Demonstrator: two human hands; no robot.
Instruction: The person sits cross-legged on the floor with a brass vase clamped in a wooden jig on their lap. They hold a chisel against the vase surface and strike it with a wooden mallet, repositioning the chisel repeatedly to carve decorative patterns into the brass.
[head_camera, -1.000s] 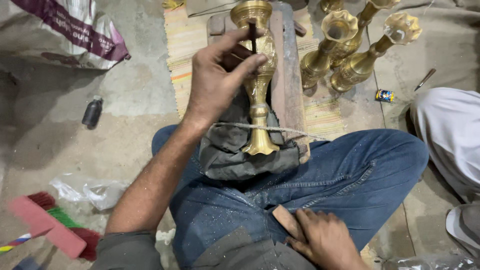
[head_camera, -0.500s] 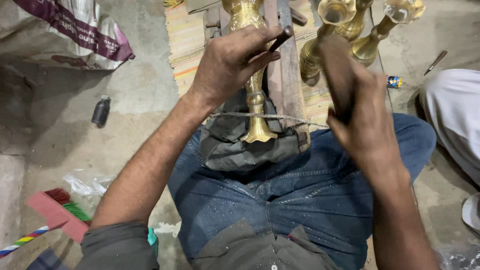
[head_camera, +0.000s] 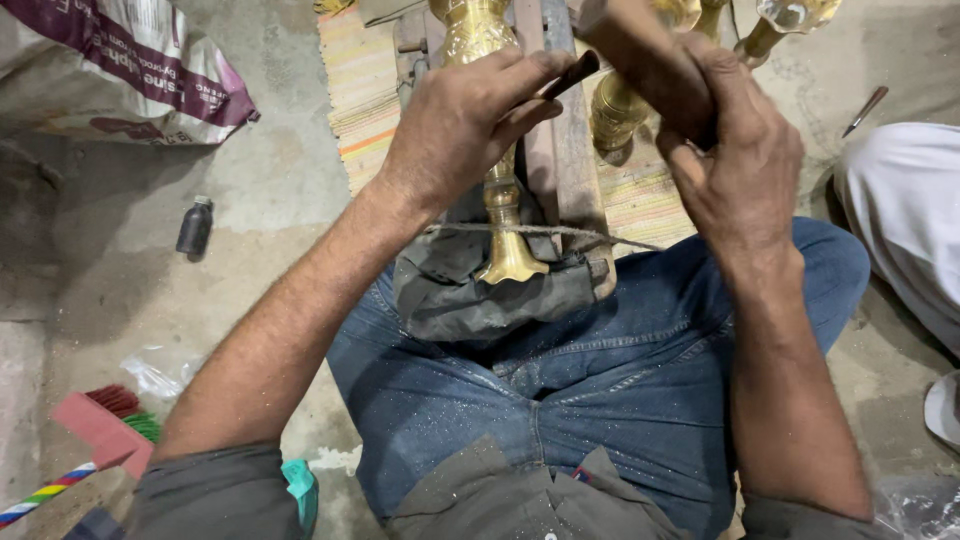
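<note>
Left fingers (head_camera: 520, 85) pinch a dark punch (head_camera: 570, 75) against one brass vase (head_camera: 495, 150), which stands upright on a dark cloth (head_camera: 480, 295) on the lap. The right hand (head_camera: 735, 150) is clamped on a wooden mallet (head_camera: 630, 50) just beside. Two more brass pieces (head_camera: 620, 110) stand behind on the mat (head_camera: 365, 90).

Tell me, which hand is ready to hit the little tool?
Probably the right hand: it grips a wooden mallet raised beside the chisel, which the left hand pins against the brass stand.
</note>
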